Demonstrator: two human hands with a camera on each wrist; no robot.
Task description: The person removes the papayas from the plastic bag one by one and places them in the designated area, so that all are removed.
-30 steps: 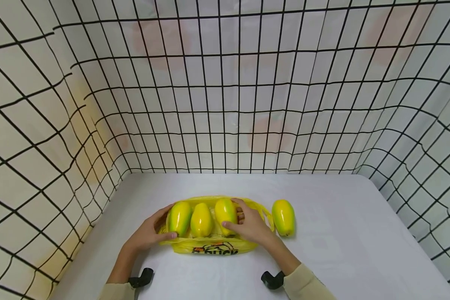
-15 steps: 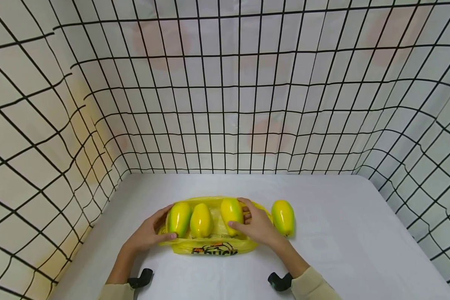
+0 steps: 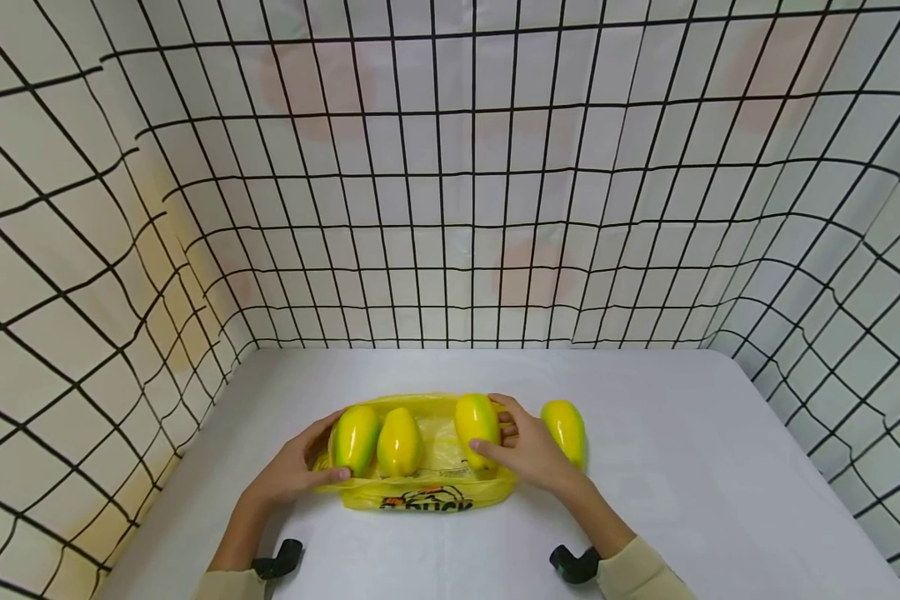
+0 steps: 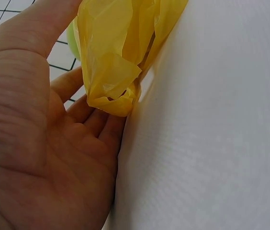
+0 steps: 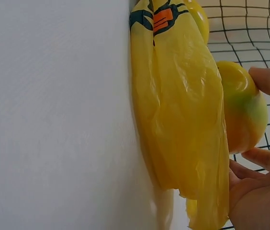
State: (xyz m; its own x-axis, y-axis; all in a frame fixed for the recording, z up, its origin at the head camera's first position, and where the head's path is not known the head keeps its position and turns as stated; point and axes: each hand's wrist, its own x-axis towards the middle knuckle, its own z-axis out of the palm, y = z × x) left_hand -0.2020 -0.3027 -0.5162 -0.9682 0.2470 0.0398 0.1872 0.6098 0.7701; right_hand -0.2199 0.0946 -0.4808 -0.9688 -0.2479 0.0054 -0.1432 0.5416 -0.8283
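A yellow plastic bag [image 3: 487,494] with dark print lies wide-mouthed on the white table. Inside it, a yellow-green mango [image 3: 356,440] rests at the left end, beside another mango [image 3: 400,443]. My right hand [image 3: 532,450] grips a third mango [image 3: 476,423] at the bag's right end, thumb in front and fingers behind. My left hand [image 3: 292,471] holds the bag's left end; in the left wrist view its thumb and fingers lie around the gathered plastic [image 4: 111,52]. The right wrist view shows the gripped mango [image 5: 245,115] above the bag's edge.
One more mango [image 3: 564,425] lies on the table outside the bag, just beyond my right hand and partly covered by it. Black grid netting [image 3: 450,225] over white sheeting rises at the back and both sides. A black band device [image 3: 277,560] sits on each wrist.
My right hand has moved right with its mango, widening the gap to the middle mango. It now covers part of the mango outside. My left hand stays in place.
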